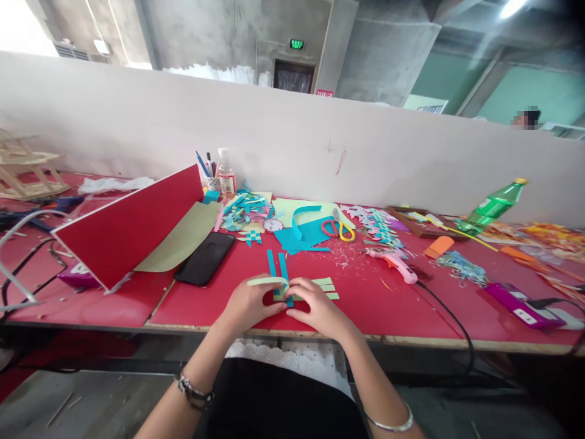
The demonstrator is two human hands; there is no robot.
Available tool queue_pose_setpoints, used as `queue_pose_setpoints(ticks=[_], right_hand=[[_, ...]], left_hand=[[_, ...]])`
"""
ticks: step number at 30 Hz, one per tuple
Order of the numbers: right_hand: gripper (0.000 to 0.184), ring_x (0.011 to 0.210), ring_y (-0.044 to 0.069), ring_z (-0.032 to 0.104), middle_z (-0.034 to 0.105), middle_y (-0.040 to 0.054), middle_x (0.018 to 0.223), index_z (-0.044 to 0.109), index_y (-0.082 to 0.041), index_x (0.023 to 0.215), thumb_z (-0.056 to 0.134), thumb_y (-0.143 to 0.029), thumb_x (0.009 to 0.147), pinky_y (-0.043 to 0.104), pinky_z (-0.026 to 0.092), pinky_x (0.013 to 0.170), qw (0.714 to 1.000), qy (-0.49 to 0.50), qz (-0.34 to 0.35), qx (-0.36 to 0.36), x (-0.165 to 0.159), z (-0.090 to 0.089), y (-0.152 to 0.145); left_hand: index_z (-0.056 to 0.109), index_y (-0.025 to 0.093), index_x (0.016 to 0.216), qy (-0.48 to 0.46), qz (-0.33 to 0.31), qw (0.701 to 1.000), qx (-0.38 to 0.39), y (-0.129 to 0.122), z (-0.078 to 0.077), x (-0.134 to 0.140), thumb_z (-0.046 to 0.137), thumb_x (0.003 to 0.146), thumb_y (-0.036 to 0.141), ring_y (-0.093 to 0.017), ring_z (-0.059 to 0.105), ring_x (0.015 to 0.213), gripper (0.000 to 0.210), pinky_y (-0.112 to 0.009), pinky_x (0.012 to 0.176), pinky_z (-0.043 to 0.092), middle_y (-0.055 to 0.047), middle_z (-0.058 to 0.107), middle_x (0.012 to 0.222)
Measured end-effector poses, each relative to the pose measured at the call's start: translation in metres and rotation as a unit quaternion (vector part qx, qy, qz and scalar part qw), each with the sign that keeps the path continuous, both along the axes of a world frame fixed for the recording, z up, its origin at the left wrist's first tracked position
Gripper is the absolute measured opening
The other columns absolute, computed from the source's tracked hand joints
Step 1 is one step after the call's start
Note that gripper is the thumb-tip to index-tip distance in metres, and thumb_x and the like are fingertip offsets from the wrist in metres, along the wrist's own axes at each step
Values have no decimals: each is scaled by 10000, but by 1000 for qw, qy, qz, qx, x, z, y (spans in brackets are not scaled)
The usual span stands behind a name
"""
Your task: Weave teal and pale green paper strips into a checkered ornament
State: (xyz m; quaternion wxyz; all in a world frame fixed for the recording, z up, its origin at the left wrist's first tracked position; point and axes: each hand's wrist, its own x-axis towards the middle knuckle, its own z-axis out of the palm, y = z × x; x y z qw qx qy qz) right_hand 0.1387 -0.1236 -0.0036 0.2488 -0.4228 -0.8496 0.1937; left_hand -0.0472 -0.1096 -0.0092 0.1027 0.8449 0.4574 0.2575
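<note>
Two blue paper strips (283,266) stand away from me on the red tabletop, crossed by pale green paper strips (325,289) whose ends fan out to the right. My left hand (244,308) is closed at the left side of this woven piece. A raised pale green strip (265,281) bends over its fingers. From the right, my right hand (319,308) pinches the strips near the crossing, fingertips almost meeting those of the left. The fingers partly hide the crossing itself. Behind them lies a small blue-and-green woven piece (253,236).
Yellow-and-red scissors (339,229) rest by blue paper (301,236). A pink glue gun (393,262) with a black cord lies to the right, near a purple power strip (523,306). A black phone (205,259) and red board (137,228) are left; a green bottle (493,207) leans far right.
</note>
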Motion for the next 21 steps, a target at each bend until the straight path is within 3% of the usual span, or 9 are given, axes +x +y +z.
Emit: queue_pose_setpoints(ticks=[3,9,15,21], right_hand=[[128,1001,162,486,508,24,1052,540,-246,884,546,-260,756,300,386,853,1000,0,23,-18,2,5,5],[99,936,160,509,515,25,994,532,-233,866,532,-253,769,301,405,818,998,5,35,-51,3,8,12],[266,1028,201,470,500,49,1069,527,-244,990,569,-322,739,339,390,854,999,-30,-5,-15,5,2,19],[233,1003,191,483,538,41,1047,559,-241,964,569,-314,743,339,387,865,999,-28,16,2,2,4,24]], left_hand=[[583,244,991,-5,-41,999,-31,2,-1,-8,563,725,341,-172,569,883,284,-247,743,426,-27,613,1006],[581,240,973,-14,-43,999,-30,2,-2,-9,522,758,287,-161,572,856,228,-250,759,423,-21,613,968],[585,230,920,-13,-50,999,-14,2,-2,-8,506,770,254,-143,574,869,172,-226,752,425,-11,612,973],[590,234,931,-8,-39,999,-12,1,-5,-9,499,772,264,-152,574,870,186,-236,755,439,-22,587,1025]])
